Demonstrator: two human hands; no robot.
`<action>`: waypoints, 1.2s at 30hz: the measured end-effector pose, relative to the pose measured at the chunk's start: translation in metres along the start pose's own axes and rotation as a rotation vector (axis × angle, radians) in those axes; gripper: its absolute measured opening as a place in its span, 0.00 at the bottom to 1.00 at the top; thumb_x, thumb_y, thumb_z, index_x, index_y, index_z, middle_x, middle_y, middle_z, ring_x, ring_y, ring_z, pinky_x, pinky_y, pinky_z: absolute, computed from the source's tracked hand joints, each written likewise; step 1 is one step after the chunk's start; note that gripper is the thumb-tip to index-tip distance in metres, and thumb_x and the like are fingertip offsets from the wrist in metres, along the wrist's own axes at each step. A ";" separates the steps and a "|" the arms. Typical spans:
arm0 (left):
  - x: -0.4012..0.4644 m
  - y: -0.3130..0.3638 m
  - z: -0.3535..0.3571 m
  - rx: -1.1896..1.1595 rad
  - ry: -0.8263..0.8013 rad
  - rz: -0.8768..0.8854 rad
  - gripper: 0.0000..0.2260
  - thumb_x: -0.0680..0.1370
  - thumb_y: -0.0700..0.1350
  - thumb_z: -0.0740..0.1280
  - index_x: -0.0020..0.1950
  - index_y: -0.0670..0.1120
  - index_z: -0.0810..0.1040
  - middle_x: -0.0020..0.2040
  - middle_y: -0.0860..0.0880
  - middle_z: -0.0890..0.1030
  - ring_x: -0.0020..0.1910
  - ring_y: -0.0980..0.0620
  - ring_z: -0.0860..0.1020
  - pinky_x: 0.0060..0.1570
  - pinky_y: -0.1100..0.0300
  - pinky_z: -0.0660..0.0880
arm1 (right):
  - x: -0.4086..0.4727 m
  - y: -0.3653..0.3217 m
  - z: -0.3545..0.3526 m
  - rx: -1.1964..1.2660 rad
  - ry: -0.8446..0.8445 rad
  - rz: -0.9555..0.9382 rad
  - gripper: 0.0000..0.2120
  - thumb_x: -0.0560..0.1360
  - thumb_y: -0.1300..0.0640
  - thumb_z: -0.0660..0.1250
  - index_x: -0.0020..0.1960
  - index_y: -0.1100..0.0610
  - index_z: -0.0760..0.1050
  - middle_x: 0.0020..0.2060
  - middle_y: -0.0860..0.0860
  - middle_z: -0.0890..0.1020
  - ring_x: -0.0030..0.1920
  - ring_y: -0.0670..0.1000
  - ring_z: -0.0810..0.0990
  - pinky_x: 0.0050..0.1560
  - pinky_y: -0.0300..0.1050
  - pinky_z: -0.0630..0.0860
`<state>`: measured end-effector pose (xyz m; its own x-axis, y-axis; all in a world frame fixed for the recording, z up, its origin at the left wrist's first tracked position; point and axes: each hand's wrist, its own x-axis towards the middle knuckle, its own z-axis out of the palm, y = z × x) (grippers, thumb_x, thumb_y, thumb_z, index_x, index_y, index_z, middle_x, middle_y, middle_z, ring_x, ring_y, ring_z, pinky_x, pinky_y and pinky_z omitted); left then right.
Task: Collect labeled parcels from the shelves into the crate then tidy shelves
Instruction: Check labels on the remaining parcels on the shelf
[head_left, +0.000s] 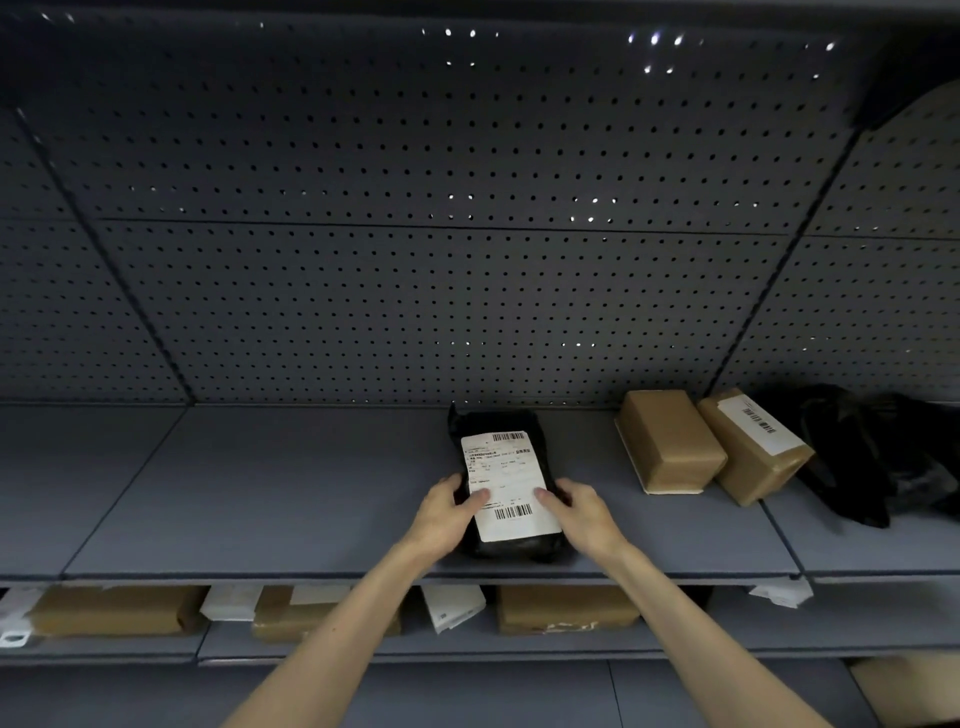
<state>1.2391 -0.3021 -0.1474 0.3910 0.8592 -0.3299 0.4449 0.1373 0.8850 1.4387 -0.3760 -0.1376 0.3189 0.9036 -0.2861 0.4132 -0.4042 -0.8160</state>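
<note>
On the upper shelf (311, 493), the left hand (447, 512) grips the left edge of the black parcel (511, 478), thumb laid on its white label (506, 483) and the other fingers curled out of sight beneath. The parcel lies flat at the shelf's middle, its near end close to the front lip. The right hand (579, 512) grasps the parcel's right edge likewise, thumb tip on the label, fingers tucked along the side. At about two o'clock from the hands sit two brown boxes (670, 441), side by side and touching, the right one (753, 447) labeled. Farther right a crumpled black bag (862, 452) is dim and hard to read. On the lower shelf (779, 629), parcels (566, 608) are half hidden by the shelf edge and forearms.
</note>
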 end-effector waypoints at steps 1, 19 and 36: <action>-0.001 -0.001 0.001 -0.032 0.008 -0.011 0.29 0.80 0.54 0.69 0.77 0.45 0.67 0.75 0.49 0.69 0.73 0.50 0.69 0.75 0.55 0.63 | 0.000 0.002 0.001 0.011 -0.003 -0.005 0.21 0.78 0.45 0.66 0.61 0.62 0.76 0.56 0.53 0.83 0.54 0.50 0.82 0.47 0.36 0.76; -0.013 0.063 -0.016 -0.059 0.127 0.271 0.13 0.82 0.43 0.67 0.66 0.48 0.78 0.62 0.49 0.78 0.60 0.52 0.79 0.61 0.60 0.76 | 0.001 -0.043 -0.021 0.126 0.144 -0.221 0.13 0.80 0.53 0.66 0.61 0.57 0.78 0.54 0.52 0.81 0.49 0.45 0.81 0.43 0.33 0.77; -0.031 0.186 -0.055 -0.155 0.221 0.632 0.15 0.83 0.44 0.64 0.70 0.53 0.73 0.65 0.57 0.79 0.62 0.63 0.77 0.59 0.69 0.74 | -0.020 -0.158 -0.083 0.255 0.442 -0.542 0.19 0.80 0.54 0.65 0.70 0.57 0.72 0.58 0.48 0.75 0.56 0.47 0.76 0.54 0.39 0.72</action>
<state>1.2656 -0.2760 0.0457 0.3568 0.8755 0.3258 0.0586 -0.3691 0.9276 1.4383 -0.3423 0.0386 0.4629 0.8035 0.3743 0.4162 0.1758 -0.8921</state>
